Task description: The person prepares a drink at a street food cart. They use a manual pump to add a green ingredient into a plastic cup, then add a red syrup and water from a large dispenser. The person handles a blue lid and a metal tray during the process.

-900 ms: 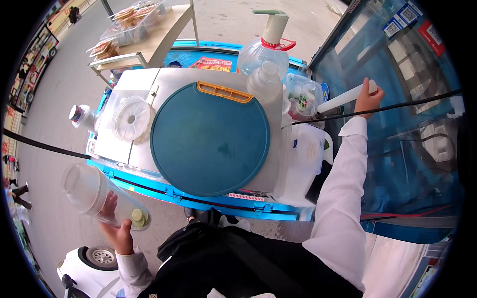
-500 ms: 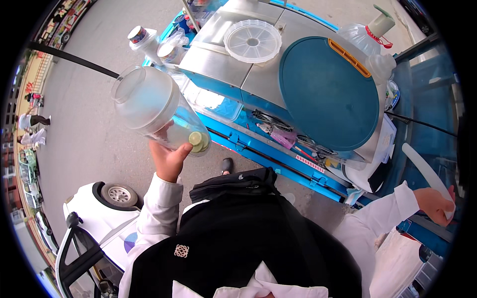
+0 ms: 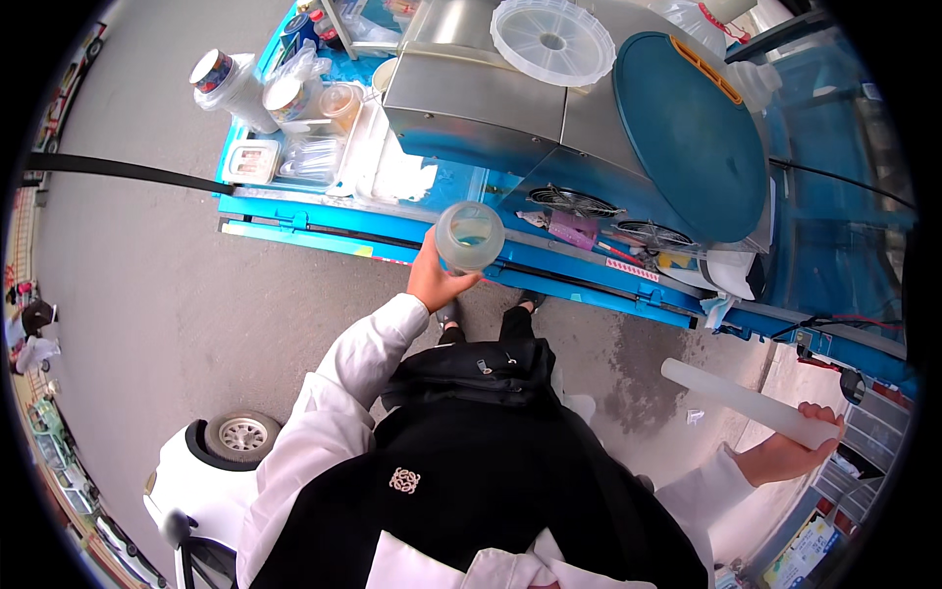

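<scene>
Gripping two things at once, one per hand. Left hand: fingers and thumb wrapped round a translucent cup, which is left of the teal round board and nearer the person. Right hand: fingers clamped on the far-right end of a white rod, nearer the person than the board, other end free and pointing left. Progress, as judged: both picked up, that part looks done; cup and rod well apart, rod not in the cup, neither set down yet. Something pale green-blue shows through the cup; contents too hazy to tell, same for whether it's capped. Ribbed clear lid just left of the board. Stack of clear cups and clear utensil tray well left of the board. Blue cart rail runs on the person's side of the board.
</scene>
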### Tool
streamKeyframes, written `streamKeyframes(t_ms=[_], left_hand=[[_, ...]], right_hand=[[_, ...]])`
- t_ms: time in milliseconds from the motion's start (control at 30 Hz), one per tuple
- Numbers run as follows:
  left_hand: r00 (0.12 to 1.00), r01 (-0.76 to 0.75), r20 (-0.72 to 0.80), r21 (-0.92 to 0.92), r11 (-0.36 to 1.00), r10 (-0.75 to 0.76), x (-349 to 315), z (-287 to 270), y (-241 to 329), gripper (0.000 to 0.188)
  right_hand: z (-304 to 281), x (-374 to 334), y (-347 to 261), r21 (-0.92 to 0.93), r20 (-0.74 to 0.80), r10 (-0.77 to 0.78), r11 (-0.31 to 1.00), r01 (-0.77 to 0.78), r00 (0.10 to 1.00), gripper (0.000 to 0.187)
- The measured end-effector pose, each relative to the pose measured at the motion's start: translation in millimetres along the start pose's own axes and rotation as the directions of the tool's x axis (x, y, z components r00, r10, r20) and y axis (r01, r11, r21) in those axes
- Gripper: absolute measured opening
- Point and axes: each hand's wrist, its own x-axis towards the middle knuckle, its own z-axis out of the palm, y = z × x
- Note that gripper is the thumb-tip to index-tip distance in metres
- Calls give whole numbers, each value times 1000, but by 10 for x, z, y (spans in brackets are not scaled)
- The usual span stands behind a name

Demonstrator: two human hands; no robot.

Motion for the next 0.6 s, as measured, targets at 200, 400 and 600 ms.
streamKeyframes(t_ms=[200,400,600], left_hand=[[999,-32,39,101,994,28,71,363,-255,94],[995,-103,27,86,991,101,98,445,-375,89],[996,-72,48,38,997,70,29,447,-349,90]], right_hand=[[73,-296,-64,286,145,130,943,-167,981,39],[297,-434,39,340,121,192,914,-223,974,39],[563,-497,47,385,156,356,837,-389,921,42]])
